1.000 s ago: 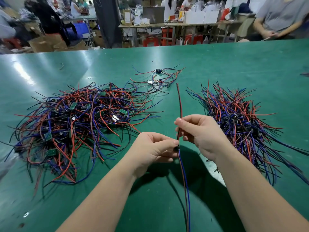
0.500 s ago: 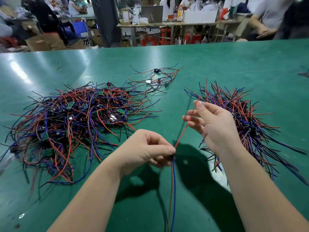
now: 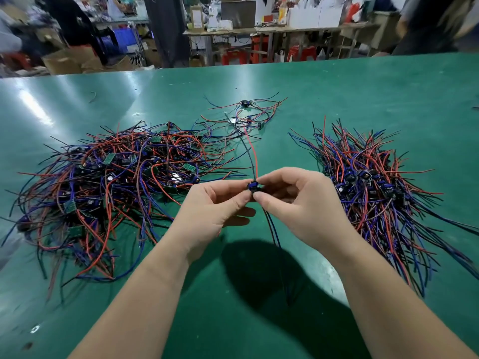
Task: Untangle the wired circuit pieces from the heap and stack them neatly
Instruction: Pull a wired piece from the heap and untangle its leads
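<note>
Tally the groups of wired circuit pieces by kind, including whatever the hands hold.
Large tangled heap of red, blue and black wired circuit pieces: 1
Aligned stack of wired pieces: 1
Small loose cluster of wired pieces: 1
Single wired piece pinched by left hand and right hand: 1
Total: 4

Electronics assembly shop floor, not a lab. Evidence: a big green-matted table (image 3: 363, 94) with a tangled heap (image 3: 111, 182) of small PCBs on red/blue/black leads. There's a neater stack (image 3: 370, 182) of the same, and a small bunch (image 3: 248, 115) further back. Also left hand (image 3: 215, 203) and right hand (image 3: 298, 203) pinch one piece (image 3: 253, 187), so it's bare-hand manual work. Behind: benches (image 3: 272, 31) loaded with white boxes (image 3: 315, 15), red stools (image 3: 234, 57) under them. Cardboard boxes (image 3: 62, 62) and a blue crate (image 3: 124, 38) sit on the floor, other people (image 3: 427, 27) around. Background is blurred.
</note>
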